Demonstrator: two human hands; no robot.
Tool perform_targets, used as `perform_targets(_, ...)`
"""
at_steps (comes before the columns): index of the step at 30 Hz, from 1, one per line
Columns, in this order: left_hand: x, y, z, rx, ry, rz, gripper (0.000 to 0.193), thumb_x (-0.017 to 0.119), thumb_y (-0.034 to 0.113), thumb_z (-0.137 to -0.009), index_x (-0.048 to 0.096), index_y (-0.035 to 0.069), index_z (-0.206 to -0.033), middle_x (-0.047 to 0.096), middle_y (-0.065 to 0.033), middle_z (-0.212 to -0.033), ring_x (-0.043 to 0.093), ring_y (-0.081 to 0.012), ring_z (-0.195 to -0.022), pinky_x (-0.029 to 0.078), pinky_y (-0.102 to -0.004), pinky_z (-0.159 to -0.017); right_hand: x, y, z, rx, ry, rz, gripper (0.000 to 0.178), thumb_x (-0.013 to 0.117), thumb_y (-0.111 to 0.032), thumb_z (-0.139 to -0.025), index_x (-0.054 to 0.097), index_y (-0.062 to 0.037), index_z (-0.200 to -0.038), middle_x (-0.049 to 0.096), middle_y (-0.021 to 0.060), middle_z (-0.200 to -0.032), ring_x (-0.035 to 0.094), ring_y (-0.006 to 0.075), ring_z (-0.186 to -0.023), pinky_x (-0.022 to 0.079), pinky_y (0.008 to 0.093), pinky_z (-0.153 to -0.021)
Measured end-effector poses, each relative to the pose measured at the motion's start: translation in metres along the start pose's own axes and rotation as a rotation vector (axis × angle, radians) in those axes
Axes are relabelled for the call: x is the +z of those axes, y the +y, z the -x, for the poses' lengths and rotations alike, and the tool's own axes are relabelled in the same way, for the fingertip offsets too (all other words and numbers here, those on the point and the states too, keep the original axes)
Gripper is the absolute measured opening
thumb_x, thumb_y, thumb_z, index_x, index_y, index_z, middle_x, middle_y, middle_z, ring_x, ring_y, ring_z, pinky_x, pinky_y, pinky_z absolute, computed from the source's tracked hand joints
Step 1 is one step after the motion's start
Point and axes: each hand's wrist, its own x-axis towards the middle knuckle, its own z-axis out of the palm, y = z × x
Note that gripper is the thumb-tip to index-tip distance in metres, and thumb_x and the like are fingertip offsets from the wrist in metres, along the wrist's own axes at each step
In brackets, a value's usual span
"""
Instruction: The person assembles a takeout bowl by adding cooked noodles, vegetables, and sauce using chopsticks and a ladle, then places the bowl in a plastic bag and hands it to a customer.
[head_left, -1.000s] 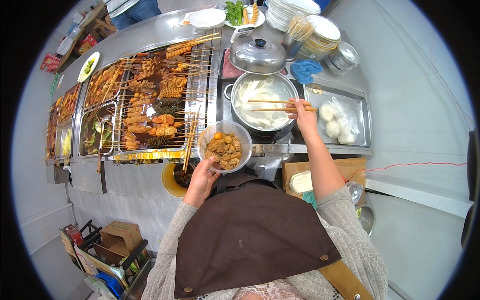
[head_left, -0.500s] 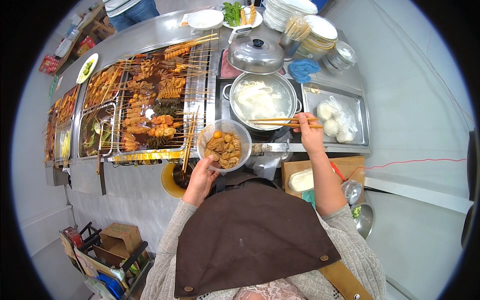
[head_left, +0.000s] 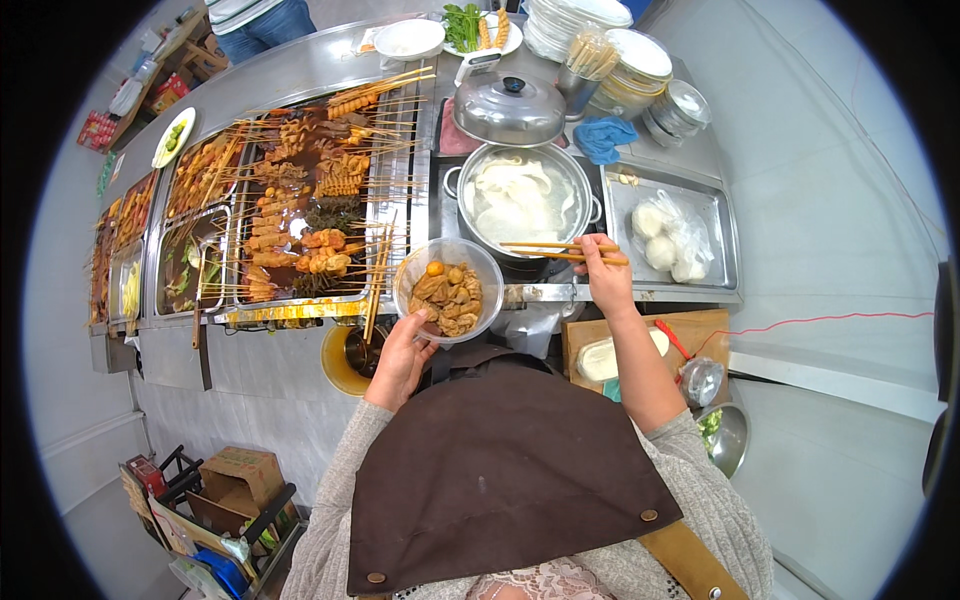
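Note:
My left hand (head_left: 403, 357) grips the rim of a clear plastic bowl (head_left: 484, 322), its thumb over the near edge. Brown pieces of cooked food (head_left: 445, 300) and a small orange ball lie in the bowl. In my right hand (head_left: 604, 275) is a pair of long wooden chopsticks (head_left: 560, 251), closed in the fingers and pointing left over the near rim of a two-handled steel pot (head_left: 592, 185). Pale wide noodles (head_left: 520, 195) sit in the pot's cloudy liquid. The chopstick tips hold nothing that I can see.
Trays of skewers (head_left: 310, 200) in brown broth fill the left. Behind the pot are a domed lid (head_left: 510, 112), a blue cloth (head_left: 605, 140) and stacked bowls. A steel tray (head_left: 715, 235) with bagged white balls stands right. Below lies a cutting board (head_left: 710, 325). A person (head_left: 265, 30) stands far left.
My right hand has shifted slightly left and toward me with the chopsticks. The noodles lie a little differently in the pot. My left hand and the bowl have stayed in place.

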Motion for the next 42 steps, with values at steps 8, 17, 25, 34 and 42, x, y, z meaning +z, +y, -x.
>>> perform_targets(8,0.002,0.001,0.0,0.003,-0.001,-0.032,0.026,0.061,0.033,-0.101,0.059,0.012,-0.115,0.064,-0.0009,-0.104,0.057,-0.0138,-0.099,0.044,-0.0319,-0.089,0.001,0.007,0.01,-0.017,0.025,-0.048,0.033,0.055,-0.032,-0.106,0.065,-0.0013,-0.108,0.071,0.0078,-0.094,0.069,0.0131,-0.081,0.055,0.0236,-0.066)
perform_targets(17,0.002,-0.001,0.001,0.004,0.004,-0.05,0.032,0.058,0.036,-0.102,0.058,0.011,-0.122,0.065,-0.0012,-0.109,0.058,-0.0133,-0.101,0.044,-0.0319,-0.089,-0.003,-0.01,-0.021,-0.152,0.235,-0.055,0.032,0.057,-0.03,-0.105,0.065,0.0012,-0.11,0.071,0.0097,-0.096,0.069,0.0146,-0.081,0.056,0.0263,-0.068)
perform_targets(25,0.003,-0.002,0.005,0.005,0.013,0.0,0.021,0.062,0.031,-0.101,0.062,0.013,-0.111,0.064,-0.0012,-0.101,0.057,-0.0144,-0.098,0.044,-0.0315,-0.089,0.029,0.017,-0.072,-0.115,0.275,-0.116,0.032,0.058,-0.031,-0.104,0.065,-0.0015,-0.116,0.069,0.0075,-0.102,0.068,0.0146,-0.09,0.058,0.0271,-0.073)
perform_targets(34,-0.001,-0.005,0.003,0.003,0.016,0.026,0.02,0.062,0.031,-0.101,0.061,0.013,-0.11,0.064,-0.0011,-0.099,0.057,-0.0146,-0.097,0.044,-0.0314,-0.088,0.022,0.031,-0.054,0.121,0.15,-0.048,0.031,0.062,-0.03,-0.101,0.067,-0.0016,-0.112,0.071,0.0059,-0.097,0.068,0.0137,-0.088,0.056,0.0266,-0.071)
perform_targets(42,0.0,-0.004,0.002,0.0,0.013,-0.018,0.03,0.058,0.034,-0.102,0.058,0.012,-0.123,0.065,0.0002,-0.113,0.057,-0.0123,-0.103,0.044,-0.0307,-0.089,0.0,0.013,-0.021,0.067,0.137,-0.027,0.033,0.06,-0.033,-0.103,0.067,-0.0024,-0.114,0.073,0.0089,-0.102,0.071,0.0165,-0.094,0.057,0.0265,-0.073)
